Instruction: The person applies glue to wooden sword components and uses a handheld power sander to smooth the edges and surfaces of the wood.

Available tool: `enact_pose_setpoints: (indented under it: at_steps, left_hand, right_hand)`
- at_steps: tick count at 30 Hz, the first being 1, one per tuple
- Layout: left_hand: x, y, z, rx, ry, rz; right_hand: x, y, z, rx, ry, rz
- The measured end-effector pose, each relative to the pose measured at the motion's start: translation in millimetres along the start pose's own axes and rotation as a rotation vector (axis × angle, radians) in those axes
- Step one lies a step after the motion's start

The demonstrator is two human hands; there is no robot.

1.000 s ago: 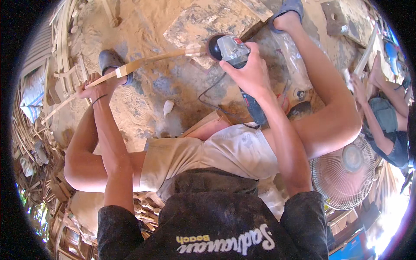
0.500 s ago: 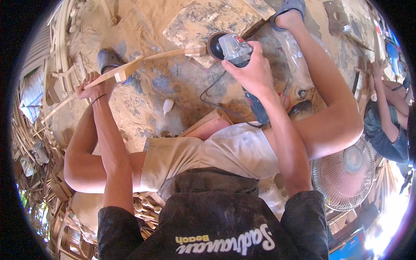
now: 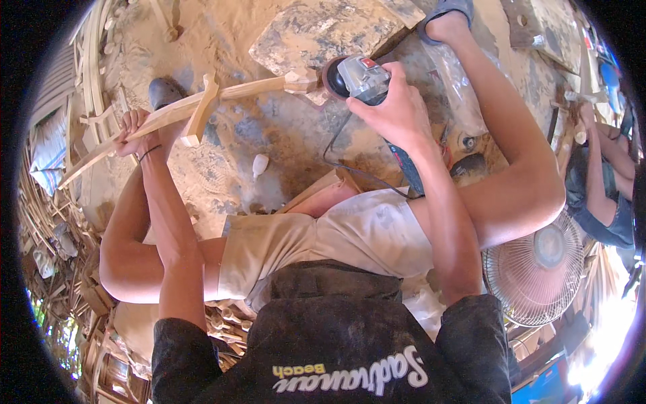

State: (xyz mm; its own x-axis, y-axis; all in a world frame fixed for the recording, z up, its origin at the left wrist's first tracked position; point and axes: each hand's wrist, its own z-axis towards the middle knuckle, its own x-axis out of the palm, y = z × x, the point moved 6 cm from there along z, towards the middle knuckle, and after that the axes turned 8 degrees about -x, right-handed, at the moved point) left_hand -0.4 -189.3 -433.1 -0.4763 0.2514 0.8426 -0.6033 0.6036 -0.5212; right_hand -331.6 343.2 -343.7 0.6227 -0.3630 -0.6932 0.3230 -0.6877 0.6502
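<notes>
My left hand [image 3: 136,133] is wrapped round the blade of a wooden sword [image 3: 252,88], whose tip points to the lower left. The sword's crossguard [image 3: 200,111] lies beyond my hand, and its faceted pommel [image 3: 301,81] reaches toward the middle of the view. My right hand [image 3: 397,111] grips an angle grinder [image 3: 365,77] by its grey head, with the dark body running down under my forearm. The grinder's round sanding disc [image 3: 334,77] is right beside the pommel's end; whether they touch I cannot tell. A black cord [image 3: 328,149] hangs from the grinder.
A stone slab [image 3: 330,34] lies on the dusty ground ahead. A small white bulb-like object [image 3: 260,164] and a wooden block [image 3: 323,191] are between my legs. A fan [image 3: 535,269] stands by my right thigh. Wood pieces [image 3: 94,60] crowd the left; another person [image 3: 599,175] sits far right.
The wooden sword has rolled about its length, so its crossguard now shows broadside. The grinder has shifted very slightly, its disc more visible.
</notes>
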Motion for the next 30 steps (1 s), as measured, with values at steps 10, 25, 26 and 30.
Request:
enact_pose_setpoints:
  at_steps: [10, 25, 26, 30]
  left_hand:
    - [83.5, -27.6, -7.9, 0.237, -0.438, 0.44]
    - [213.9, -6.6, -51.6, 0.123, -0.621, 0.692]
    - [228.1, 0.4, -64.0, 0.17, -0.652, 0.666]
    - [238.6, -6.1, -63.3, 0.241, -0.595, 0.539]
  right_hand:
    - [-25.1, -0.7, -3.3, -0.007, -0.293, 0.023]
    - [-45.6, -9.4, -14.4, -0.061, -0.481, 0.16]
    - [-47.8, -5.7, -16.8, -0.062, -0.477, 0.162]
    - [-56.9, -2.9, -20.2, -0.066, -0.535, 0.152]
